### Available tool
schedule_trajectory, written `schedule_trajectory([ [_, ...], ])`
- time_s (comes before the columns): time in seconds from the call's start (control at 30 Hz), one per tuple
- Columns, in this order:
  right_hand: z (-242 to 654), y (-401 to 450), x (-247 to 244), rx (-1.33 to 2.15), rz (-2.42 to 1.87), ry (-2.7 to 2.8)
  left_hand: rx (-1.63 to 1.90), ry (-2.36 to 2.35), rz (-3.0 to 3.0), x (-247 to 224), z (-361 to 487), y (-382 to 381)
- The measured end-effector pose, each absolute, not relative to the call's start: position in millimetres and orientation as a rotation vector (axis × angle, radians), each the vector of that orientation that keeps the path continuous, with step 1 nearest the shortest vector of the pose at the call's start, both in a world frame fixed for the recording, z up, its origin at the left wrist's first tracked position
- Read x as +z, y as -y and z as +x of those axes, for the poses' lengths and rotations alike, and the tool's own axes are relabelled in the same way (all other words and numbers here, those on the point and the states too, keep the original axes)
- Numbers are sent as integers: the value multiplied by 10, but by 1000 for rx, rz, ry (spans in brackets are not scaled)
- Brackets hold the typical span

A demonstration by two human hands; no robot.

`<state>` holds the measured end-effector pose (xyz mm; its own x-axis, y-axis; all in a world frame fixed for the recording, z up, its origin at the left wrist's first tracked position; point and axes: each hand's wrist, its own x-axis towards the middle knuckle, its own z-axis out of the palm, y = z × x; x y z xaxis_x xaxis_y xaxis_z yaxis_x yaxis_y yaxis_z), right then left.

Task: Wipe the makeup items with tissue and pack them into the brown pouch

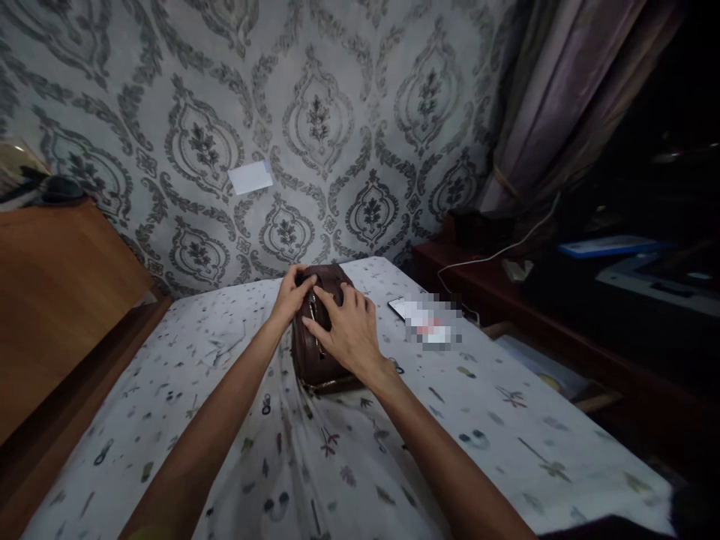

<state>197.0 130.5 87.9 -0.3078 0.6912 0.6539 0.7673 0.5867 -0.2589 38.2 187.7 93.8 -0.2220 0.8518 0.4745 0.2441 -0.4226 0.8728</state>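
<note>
A dark brown bag with gold-coloured zips lies on the bed's white patterned sheet. At its far left edge, my left hand grips the bag near the upper end of a zip, thumb on top. My right hand rests over the bag's right side, its fingers spread on the brown surface and its thumb beside the zip. The part of the bag under my right palm is hidden.
To the right of the bag lies a phone, partly blurred out. A wooden headboard-like panel stands at the left. A dark red ledge with a white cable runs along the right. The patterned wall is behind.
</note>
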Motion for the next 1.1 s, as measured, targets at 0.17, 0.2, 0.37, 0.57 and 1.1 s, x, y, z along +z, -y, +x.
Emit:
schedule_trajectory([
  [0.17, 1962, -1328, 850, -102, -1152, 2006, 1861, -1420, 1542, 853, 403, -1605],
  [0.2, 1959, -1334, 841, -102, -1147, 1995, 1841, -1445, 1606, 848, 402, -1550],
  [0.37, 1936, -1373, 839, -51, -1159, 1981, 1685, -1402, 1947, 846, 337, -1469],
  [0.57, 1977, -1459, 884, 99, -1021, 1889, 1528, -1422, 2023, 836, 262, -1585],
  [1.1, 1941, -1509, 957, 182, -1089, 1881, 969, -1792, 2154, 1168, 355, -1518],
])
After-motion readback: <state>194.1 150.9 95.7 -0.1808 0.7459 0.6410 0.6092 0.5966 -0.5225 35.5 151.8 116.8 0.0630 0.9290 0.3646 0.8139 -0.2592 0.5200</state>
